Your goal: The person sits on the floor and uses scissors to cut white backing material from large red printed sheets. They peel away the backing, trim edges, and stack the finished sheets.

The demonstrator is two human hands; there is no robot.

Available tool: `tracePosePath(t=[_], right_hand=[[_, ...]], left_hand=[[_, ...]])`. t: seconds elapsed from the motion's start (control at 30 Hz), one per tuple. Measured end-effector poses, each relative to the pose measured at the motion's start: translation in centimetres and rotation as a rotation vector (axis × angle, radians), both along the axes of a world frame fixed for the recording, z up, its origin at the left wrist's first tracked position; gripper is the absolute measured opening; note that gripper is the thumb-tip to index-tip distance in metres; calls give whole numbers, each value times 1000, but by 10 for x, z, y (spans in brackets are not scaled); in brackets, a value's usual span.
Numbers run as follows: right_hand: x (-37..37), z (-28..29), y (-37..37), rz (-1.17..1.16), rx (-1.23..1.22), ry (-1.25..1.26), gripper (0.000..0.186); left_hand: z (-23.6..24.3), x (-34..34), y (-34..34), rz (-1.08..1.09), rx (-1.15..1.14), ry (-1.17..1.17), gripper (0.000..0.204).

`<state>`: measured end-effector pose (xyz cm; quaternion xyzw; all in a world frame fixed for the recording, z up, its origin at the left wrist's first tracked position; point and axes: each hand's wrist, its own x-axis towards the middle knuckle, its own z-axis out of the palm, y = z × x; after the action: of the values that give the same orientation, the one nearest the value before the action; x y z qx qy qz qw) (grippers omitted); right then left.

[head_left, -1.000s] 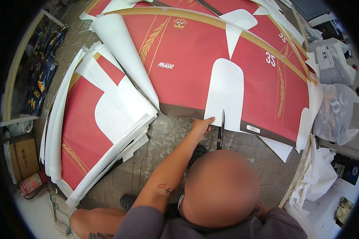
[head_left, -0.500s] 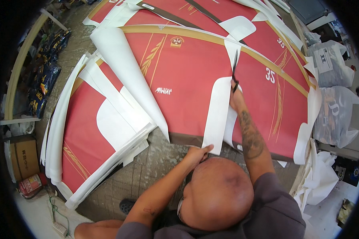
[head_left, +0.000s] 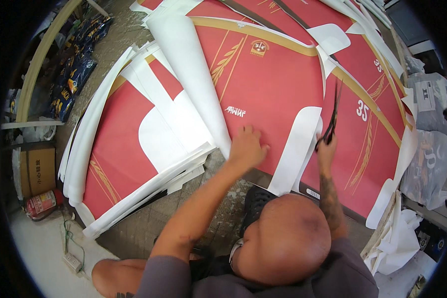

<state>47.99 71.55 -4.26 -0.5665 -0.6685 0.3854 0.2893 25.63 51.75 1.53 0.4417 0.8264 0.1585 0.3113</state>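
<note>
- Head view, and the right hand (head_left: pixel 326 149) has its fingers wrapped round the handles of the black scissors (head_left: pixel 335 113), blades aimed away from the person!
- Over on the left panel (head_left: pixel 278 89), red and printed, the left hand (head_left: pixel 248 149) spreads its fingers, gripping nothing; contact I cannot tell.
- That panel lies ahead, spreading beyond the left fingers, the nearer set.
- Its white strip (head_left: pixel 294 149) slants away rightward lengthwise, between the hands, the scissors just beyond its right edge.
- Room ahead: red field up to the gold band (head_left: pixel 253 29); a white roll (head_left: pixel 188 74) bounds the left, the right panel (head_left: pixel 352 159) the other side.
</note>
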Motion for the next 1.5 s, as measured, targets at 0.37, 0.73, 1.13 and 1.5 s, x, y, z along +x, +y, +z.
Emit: tracePosePath(t=[0.37,0.73,1.13,1.5], right_hand=[[33,-34,-144,20,144,-444,93],[45,-48,-66,-140,362,-327,26],[-183,124,-14,468,-238,348,23],[-193,111,-64,740,-482,574,34]], left_hand=[[-35,-182,-2,610,-267,612,77],[-22,-282,-210,1407,1109,-661,66],[2,-124,-119,-20,-176,-355,48],[-44,-42,-57,1375,673,-940,84]])
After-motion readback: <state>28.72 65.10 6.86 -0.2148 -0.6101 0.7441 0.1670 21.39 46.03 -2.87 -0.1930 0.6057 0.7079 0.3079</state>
